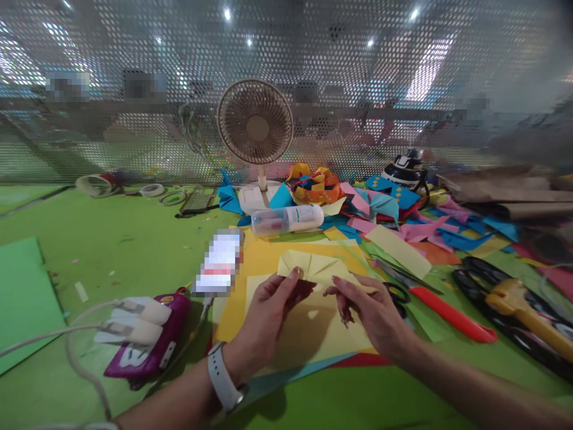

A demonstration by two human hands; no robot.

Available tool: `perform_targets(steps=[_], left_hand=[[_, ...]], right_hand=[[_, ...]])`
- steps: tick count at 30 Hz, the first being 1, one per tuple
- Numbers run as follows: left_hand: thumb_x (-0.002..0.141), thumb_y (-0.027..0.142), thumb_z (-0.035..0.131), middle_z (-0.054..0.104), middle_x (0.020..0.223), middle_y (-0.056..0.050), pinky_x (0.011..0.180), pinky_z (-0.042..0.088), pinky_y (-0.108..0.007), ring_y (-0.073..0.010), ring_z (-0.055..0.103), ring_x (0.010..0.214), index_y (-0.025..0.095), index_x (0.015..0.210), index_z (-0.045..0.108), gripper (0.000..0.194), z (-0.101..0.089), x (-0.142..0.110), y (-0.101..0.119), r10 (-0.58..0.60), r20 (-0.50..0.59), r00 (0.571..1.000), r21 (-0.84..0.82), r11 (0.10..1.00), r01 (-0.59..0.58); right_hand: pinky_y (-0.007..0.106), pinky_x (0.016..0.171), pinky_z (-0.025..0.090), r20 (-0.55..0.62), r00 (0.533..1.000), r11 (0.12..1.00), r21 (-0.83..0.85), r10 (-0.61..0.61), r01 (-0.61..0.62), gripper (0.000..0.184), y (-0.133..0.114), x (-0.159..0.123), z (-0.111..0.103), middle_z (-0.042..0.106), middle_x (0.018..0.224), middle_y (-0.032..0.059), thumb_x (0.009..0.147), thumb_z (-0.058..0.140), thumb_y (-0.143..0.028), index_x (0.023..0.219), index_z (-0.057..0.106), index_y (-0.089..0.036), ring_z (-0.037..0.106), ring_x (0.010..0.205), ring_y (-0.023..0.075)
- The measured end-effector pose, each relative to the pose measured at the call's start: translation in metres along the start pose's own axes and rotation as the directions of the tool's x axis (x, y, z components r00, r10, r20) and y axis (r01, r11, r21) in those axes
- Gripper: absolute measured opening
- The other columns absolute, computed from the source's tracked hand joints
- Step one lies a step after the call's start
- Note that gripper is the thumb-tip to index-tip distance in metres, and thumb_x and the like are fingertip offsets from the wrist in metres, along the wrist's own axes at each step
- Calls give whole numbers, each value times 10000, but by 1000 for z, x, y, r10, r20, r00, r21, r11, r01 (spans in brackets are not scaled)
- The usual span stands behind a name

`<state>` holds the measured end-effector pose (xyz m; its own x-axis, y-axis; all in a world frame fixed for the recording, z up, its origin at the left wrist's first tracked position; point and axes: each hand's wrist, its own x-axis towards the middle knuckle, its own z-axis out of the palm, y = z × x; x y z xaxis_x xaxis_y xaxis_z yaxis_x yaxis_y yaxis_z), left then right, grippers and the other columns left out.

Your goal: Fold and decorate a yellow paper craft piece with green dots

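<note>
A folded piece of pale yellow paper (313,264) with several creases is held up between my two hands. My left hand (275,298) pinches its left edge, the thumb on the near side. My right hand (369,304) grips its right edge between thumb and fingers, with the other fingers curled below. Underneath lies a stack of coloured paper sheets (259,257), mostly yellow, with red and blue edges showing. A small pale scrap (312,314) rests on the top sheet. My left wrist carries a watch with a light band.
Left are a phone (219,263), a purple power adapter (174,319) with cables and a green sheet (29,298). Behind stand a clear bottle (286,220) and a fan (256,122). Right lie a red-handled knife (452,313), scissors (397,294), a yellow-handled tool (528,310) and paper scraps (430,230).
</note>
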<state>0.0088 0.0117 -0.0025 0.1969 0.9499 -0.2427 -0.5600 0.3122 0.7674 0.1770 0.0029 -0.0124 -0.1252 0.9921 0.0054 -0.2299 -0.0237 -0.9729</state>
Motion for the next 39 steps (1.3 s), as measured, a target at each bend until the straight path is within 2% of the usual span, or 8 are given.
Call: perform_targets(steps=[7,9,11,14,17,20,30,39], left_hand=[[729,307,749,710,651,-23,708,514,-224,-111,660,638,129,683,663,203,0,4,8,2,-18,1000,21,1000,-1],[737,297,745,708,648,-19,696,520,-223,-102,655,619,130,691,659,193,-3,8,14,-1,6,1000,-7,1000,1],[745,302,738,713,666,-34,694,528,-232,-111,662,619,122,691,656,206,-6,11,20,-58,61,996,18,998,57],[763,313,721,720,686,-56,697,537,-239,-121,674,629,111,705,662,219,-10,13,25,-163,125,979,108,983,150],[775,331,708,725,694,-63,682,540,-231,-120,678,626,110,712,672,233,-12,12,25,-288,188,939,230,942,243],[762,344,717,725,681,-53,677,542,-233,-121,680,618,122,677,663,244,-14,11,24,-375,232,898,329,899,290],[752,391,708,716,673,-51,705,526,-262,-115,661,611,126,645,634,295,-14,11,25,-355,264,897,432,875,220],[727,413,723,710,671,-57,686,512,-262,-129,660,604,142,670,629,293,-9,10,29,-311,175,934,410,885,218]], right_hand=[[226,485,475,236,961,955,-289,144,-72,279,-9,-1,-1,591,614,5,806,618,-418,810,657,-141,542,504,99],[239,495,490,298,946,889,-457,130,22,215,-15,7,-10,601,632,7,795,631,-358,866,666,-158,558,534,117],[266,570,514,273,958,782,-576,-89,237,157,-22,16,-22,621,710,24,802,616,-291,896,669,-177,589,626,142],[367,864,486,358,834,546,-634,-420,547,366,-32,24,-34,571,1170,90,806,602,-197,1169,597,-244,544,1077,227],[469,1058,300,614,687,337,-599,-390,727,481,-37,23,-35,261,1488,35,827,552,-118,1261,542,-327,240,1351,278],[498,1099,192,735,607,239,-558,-301,795,393,-37,19,-33,123,1538,-40,841,537,-107,1137,645,-341,113,1387,298],[481,1108,192,796,557,330,-474,-237,817,374,-31,19,-36,161,1531,-64,830,564,-102,1106,664,-333,105,1393,272],[500,1103,186,750,640,475,-509,-163,718,270,-35,20,-35,219,1515,-54,816,653,-293,1076,668,-364,95,1397,271]])
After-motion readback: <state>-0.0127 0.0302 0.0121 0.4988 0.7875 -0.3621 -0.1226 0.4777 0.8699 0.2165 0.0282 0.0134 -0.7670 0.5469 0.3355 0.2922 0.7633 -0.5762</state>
